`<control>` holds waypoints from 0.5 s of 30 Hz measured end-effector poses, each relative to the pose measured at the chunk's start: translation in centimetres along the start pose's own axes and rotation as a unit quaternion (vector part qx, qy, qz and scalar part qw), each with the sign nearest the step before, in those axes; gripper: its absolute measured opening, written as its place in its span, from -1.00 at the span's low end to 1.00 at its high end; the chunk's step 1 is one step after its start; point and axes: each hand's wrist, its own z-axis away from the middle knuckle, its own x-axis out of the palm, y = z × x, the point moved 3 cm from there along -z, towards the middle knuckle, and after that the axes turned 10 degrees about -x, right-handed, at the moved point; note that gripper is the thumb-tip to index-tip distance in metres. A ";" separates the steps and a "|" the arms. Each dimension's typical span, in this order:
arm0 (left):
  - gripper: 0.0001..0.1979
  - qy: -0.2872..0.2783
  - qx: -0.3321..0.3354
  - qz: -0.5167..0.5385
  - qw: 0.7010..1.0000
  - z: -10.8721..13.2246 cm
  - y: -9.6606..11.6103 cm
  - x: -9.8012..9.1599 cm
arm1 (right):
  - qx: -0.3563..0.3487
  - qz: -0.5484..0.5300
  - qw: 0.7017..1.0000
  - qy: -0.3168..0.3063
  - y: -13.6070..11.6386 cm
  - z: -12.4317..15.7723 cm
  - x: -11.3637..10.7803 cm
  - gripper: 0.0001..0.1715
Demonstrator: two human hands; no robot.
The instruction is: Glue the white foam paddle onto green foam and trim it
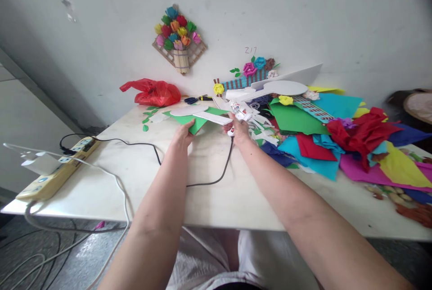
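Observation:
My left hand (184, 133) pinches the near edge of a sheet of green paper (199, 124), thumb on top. Over that sheet lies a white cutout with a rounded body (189, 110) and a long straight strip (214, 118) pointing right. My right hand (240, 131) is closed around a white hot glue gun (243, 113), whose black cord (227, 168) runs down onto the table. The strip's right end reaches the fingers of my right hand; whether they grip it too, I cannot tell. The glue gun's nozzle is not clear.
A yellow power strip (57, 171) with cables lies at the left. Behind are a red plastic bag (157, 93) and yellow-black scissors (199, 99). Coloured paper (300, 117), paper scraps (265, 130) and another white cutout (285, 87) crowd the right. A flower craft (180, 40) hangs on the wall.

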 end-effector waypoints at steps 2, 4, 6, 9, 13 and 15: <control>-0.82 -0.039 0.025 0.031 0.998 -0.1 -0.4 0.6 | 0.000 -0.006 1.000 0.023 -0.1 -0.1 -0.1 -0.66; -0.82 -0.061 0.046 0.045 0.996 -0.2 -0.9 0.9 | 0.000 -0.009 0.999 0.042 -0.1 -0.3 -0.3 -0.64; -0.80 -0.060 0.058 0.040 0.996 -0.4 -1.2 0.9 | -0.005 0.002 0.998 0.061 -0.1 -0.4 -0.6 -0.65; -0.78 -0.034 0.051 0.020 0.998 -0.7 -1.4 0.7 | -0.014 0.039 0.995 0.085 -0.1 -0.6 -0.9 -0.70; -0.75 -0.005 0.041 0.017 0.999 -0.8 -1.0 0.3 | -0.018 0.073 0.993 0.088 0.0 -0.6 -0.9 -0.69; -0.74 0.008 0.048 0.029 0.998 -0.7 -0.4 0.1 | -0.016 0.077 0.993 0.086 -0.1 -0.5 -0.9 -0.70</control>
